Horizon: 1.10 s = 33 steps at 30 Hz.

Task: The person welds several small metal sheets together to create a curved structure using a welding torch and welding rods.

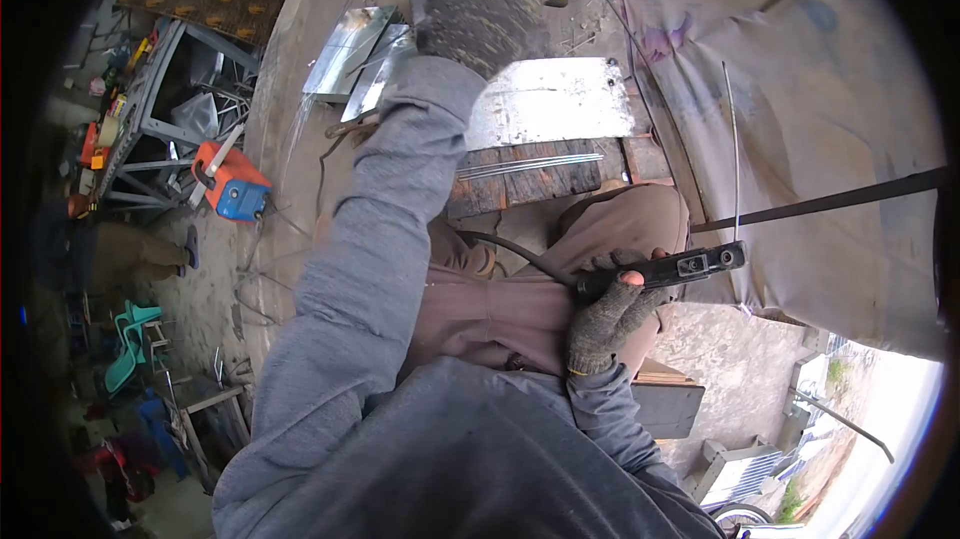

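My right hand (610,324), in a worn grey glove with bare fingertips, is wrapped round a black electrode holder (665,271) over my thigh. A thin rod (735,154) stands up from the holder's end, and a black cable runs from its other end. My left hand (485,14), in a dark speckled glove, reaches forward at the top; it is blurred and its fingers cannot be made out. Beside it lies a pale metal plate (555,104). Several thin rods (530,166) rest on a dark wooden board (525,189).
An orange and blue machine (232,182) stands on the floor at the left, near a metal frame (150,119). Shiny sheet metal pieces (350,51) lie at the upper left. A person (120,249) stands at the far left. A grey sheet (800,119) hangs at the right.
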### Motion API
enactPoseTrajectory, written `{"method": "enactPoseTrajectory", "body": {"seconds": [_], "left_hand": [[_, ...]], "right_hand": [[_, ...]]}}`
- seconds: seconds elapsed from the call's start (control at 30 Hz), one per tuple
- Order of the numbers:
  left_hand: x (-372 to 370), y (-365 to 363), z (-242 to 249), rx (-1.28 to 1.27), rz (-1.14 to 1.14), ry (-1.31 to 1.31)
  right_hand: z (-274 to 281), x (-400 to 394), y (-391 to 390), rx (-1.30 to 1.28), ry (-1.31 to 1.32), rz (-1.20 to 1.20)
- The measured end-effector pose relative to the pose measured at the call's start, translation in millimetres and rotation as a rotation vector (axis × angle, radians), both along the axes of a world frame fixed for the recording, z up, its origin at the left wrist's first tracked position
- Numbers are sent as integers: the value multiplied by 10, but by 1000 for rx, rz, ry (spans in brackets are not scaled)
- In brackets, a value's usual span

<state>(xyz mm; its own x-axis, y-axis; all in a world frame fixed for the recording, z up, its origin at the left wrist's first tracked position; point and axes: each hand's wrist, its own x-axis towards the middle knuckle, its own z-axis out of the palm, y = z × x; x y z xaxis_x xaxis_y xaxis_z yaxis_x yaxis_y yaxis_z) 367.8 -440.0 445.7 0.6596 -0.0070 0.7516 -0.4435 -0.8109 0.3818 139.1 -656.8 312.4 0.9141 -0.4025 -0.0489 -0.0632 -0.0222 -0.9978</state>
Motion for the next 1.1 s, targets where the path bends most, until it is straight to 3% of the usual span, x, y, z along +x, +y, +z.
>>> {"method": "enactPoseTrajectory", "body": {"seconds": [0.07, 0.17, 0.2, 0.27, 0.4, 0.53, 0.63, 0.7, 0.8, 0.9, 1.1], "left_hand": [[30, 203, 430, 19, 28, -17], [205, 556, 799, -348, -92, 51], [192, 666, 884, -343, -92, 48], [153, 812, 1010, -592, -229, 147], [63, 793, 1025, -839, -322, 203], [87, 551, 902, -890, -377, 152], [97, 355, 873, -840, -404, 131], [166, 279, 849, -766, -541, 35], [174, 169, 746, -729, -522, -60], [160, 171, 591, -839, -524, -42], [-64, 736, 87, -731, -418, 2]], "right_hand": [[-81, 14, -5, -3, -10, -9], [-140, 37, 17, 10, -36, -20], [-141, 48, 19, 24, -58, -28], [-127, 61, 24, 35, -81, -47], [-145, 58, 7, 37, -113, -75], [-151, 38, -11, 47, -114, -75], [-174, 8, -19, 40, -108, -51], [-157, 12, -10, 42, -102, -66], [-140, 24, -12, 93, -87, -63], [-164, 24, -8, 95, -82, -64], [-109, 24, -32, 19, -88, -14]]}}
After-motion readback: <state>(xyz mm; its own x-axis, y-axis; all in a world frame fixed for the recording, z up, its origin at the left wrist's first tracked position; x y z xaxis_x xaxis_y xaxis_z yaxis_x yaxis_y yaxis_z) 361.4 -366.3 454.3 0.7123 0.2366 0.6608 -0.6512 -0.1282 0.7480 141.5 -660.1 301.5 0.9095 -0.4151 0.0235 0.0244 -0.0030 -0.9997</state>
